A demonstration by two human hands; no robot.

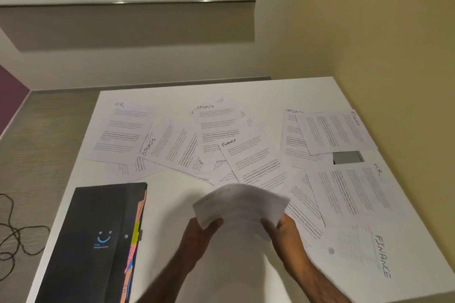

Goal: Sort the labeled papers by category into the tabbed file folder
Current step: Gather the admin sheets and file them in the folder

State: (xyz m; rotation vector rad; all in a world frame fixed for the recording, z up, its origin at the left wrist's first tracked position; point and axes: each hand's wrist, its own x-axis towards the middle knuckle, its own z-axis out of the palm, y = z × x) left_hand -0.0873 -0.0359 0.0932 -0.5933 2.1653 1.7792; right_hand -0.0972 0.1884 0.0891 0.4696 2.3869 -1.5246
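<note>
Both hands, left [202, 229] and right [283, 225], grip a motion-blurred sheet [240, 206] above the white table [172, 204], its label unreadable; the black tabbed folder [98, 241] lies closed, cut off below.

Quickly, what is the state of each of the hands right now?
Left hand: grips the blurred paper at its left edge.
Right hand: grips the same paper at its right edge.

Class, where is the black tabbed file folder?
In the head view, the black tabbed file folder lies closed at the white table's near-left corner, left of the left hand.
</note>
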